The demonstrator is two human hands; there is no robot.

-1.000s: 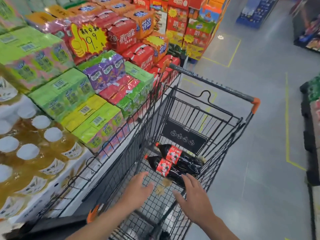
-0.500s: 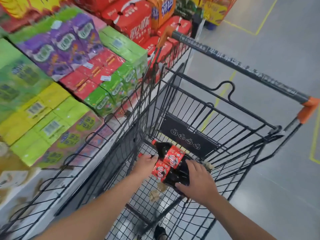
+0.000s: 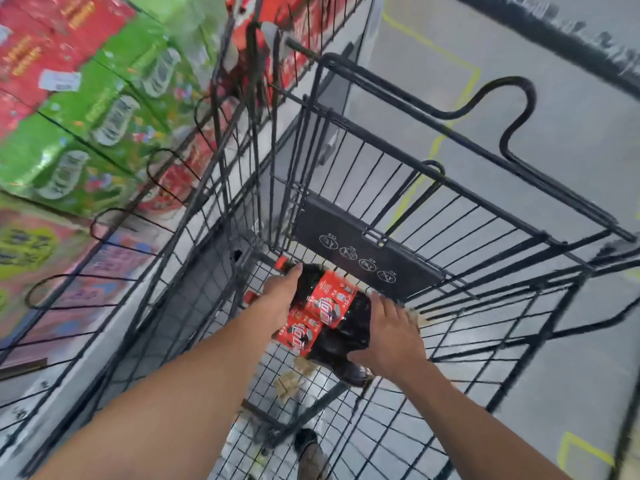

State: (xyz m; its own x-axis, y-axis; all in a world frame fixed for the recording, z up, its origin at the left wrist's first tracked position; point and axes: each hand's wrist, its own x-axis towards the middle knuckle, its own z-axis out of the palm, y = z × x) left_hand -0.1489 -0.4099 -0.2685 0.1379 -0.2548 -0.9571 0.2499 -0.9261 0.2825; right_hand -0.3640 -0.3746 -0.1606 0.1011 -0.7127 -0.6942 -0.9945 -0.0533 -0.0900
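Left hand [image 3: 280, 299] lies along the shoulders of the two cola bottles [image 3: 329, 303], close to their red caps [image 3: 282, 263]; its thumb and fingertips are out of sight, so I cannot tell whether it grips; right hand [image 3: 388, 334] curls its fingers over the base end and clasps it. Both bottles lie side by side on the floor of the cart [image 3: 363, 247], caps toward ten o'clock, bases toward four o'clock, close under the end wall at one o'clock.

Full of dark drink, they are likely heavy and firm; the smooth plastic and glossy labels [image 3: 299, 332] look apt to slip; one hand under each end seems the safest hold.

Whether the pair is wrapped together is lost in blur; the stacked drink cartons [image 3: 86, 116] from nine to eleven o'clock are smeared, their print unreadable; a shoe [image 3: 311, 455] at six o'clock shows through the mesh; the pale scraps [image 3: 287, 386] on the floor wires cannot be identified.
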